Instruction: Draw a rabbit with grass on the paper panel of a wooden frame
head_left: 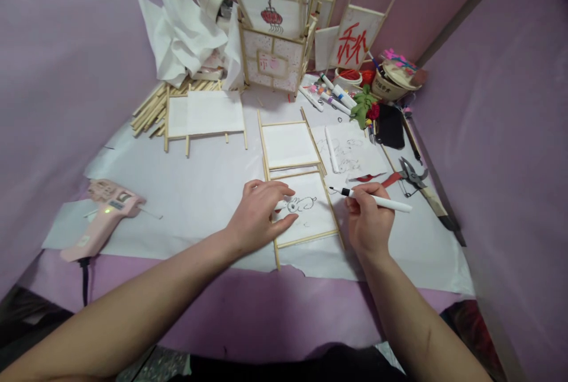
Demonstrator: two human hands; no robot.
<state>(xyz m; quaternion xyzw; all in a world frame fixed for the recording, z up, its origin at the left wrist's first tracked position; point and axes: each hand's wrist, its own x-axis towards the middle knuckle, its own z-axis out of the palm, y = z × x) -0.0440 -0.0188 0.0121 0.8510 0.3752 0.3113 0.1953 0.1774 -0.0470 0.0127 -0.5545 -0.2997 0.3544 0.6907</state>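
A black-tipped white marker pen (377, 200) is gripped in my right hand (369, 225), its tip pointing left, just off the right side of a wooden stick frame. That frame (306, 241) has white paper across it, with a small rabbit-like animal (304, 204) drawn in black outline. My left hand (261, 214) rests at the frame's left side, thumb and fingers apart around the drawing's left end, which they partly hide. Above lies a second papered stick frame (290, 144). To its right a sheet with pencil-like animal sketches (355, 146) bears a white pen (331, 150).
At left lies a pink glue gun (104, 219) with its light on. Bundled sticks (153, 111) and another papered frame (208, 113) are behind. A tall stick lantern (275, 60) stands at the back. Pruning pliers (410, 174), a phone (390, 126) and markers (337, 97) lie right.
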